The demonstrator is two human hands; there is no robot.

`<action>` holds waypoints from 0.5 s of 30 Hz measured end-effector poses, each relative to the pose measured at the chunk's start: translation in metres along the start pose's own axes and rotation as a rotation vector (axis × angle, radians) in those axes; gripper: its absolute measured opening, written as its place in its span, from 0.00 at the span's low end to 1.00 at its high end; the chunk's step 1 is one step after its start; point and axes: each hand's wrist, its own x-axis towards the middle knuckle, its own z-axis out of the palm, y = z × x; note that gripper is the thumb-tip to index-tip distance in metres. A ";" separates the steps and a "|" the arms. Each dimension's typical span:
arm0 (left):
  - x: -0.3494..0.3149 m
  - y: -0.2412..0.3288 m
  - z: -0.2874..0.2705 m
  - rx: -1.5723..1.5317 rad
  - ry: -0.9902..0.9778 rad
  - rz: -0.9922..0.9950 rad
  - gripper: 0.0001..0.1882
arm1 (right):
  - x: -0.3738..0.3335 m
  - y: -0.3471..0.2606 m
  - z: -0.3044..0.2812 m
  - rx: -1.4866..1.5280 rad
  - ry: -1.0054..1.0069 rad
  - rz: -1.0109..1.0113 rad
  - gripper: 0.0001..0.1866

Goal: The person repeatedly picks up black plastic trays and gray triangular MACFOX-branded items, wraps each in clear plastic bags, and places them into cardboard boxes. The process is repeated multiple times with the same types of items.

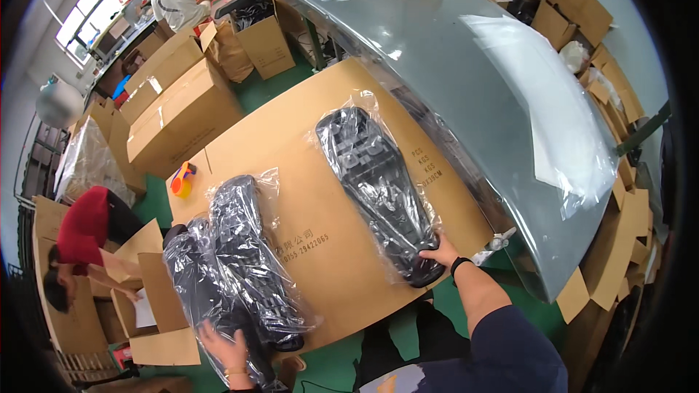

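Note:
A long black moulded piece (368, 167) in a clear plastic bag lies slantwise on a large cardboard sheet (328, 240). My right hand (441, 252) grips its near end, with the thumb on top and the other fingers mostly hidden. To the left, two similar black pieces in clear bags (251, 247) lie side by side and overlap, their near ends reaching past the cardboard's edge. My left hand (224, 349) rests over the near part of the leftmost bagged piece (195, 269), fingers spread, gripping nothing.
An orange-and-yellow tape dispenser (182, 179) sits at the cardboard's left edge. A grey table (437, 51) with white sheets runs along the right. Cartons (186, 113) stand at far left. A person in red (84, 229) bends over an open box (156, 298); another sits farther back.

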 end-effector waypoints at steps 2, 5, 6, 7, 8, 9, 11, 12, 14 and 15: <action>-0.020 0.065 0.003 -0.069 -0.091 0.116 0.48 | 0.004 0.004 -0.001 -0.012 -0.189 -0.184 0.50; -0.048 0.156 0.004 -0.232 -0.339 0.317 0.48 | -0.006 -0.004 0.006 -0.005 -0.495 -0.249 0.44; -0.055 0.180 0.003 -0.244 -0.398 0.361 0.48 | -0.024 -0.027 0.002 0.121 -0.601 -0.292 0.42; -0.059 0.194 0.012 -0.227 -0.348 0.413 0.50 | -0.054 -0.081 -0.023 0.156 -0.676 -0.262 0.40; -0.060 0.208 0.017 -0.208 -0.299 0.471 0.51 | -0.079 -0.124 -0.049 0.191 -0.745 -0.229 0.39; -0.053 0.232 0.007 -0.225 -0.252 0.507 0.52 | -0.084 -0.119 -0.063 0.102 -0.644 -0.328 0.32; -0.036 0.276 -0.013 -0.324 -0.186 0.544 0.53 | -0.113 -0.162 -0.120 0.198 -0.814 -0.235 0.24; -0.026 0.299 -0.022 -0.403 -0.163 0.579 0.53 | -0.138 -0.185 -0.148 0.356 -0.785 -0.131 0.19; -0.026 0.339 -0.039 -0.419 -0.093 0.718 0.55 | -0.170 -0.207 -0.191 0.505 -0.802 0.095 0.16; -0.029 0.350 -0.031 -0.385 0.012 0.816 0.55 | -0.192 -0.236 -0.209 0.457 -0.811 0.185 0.15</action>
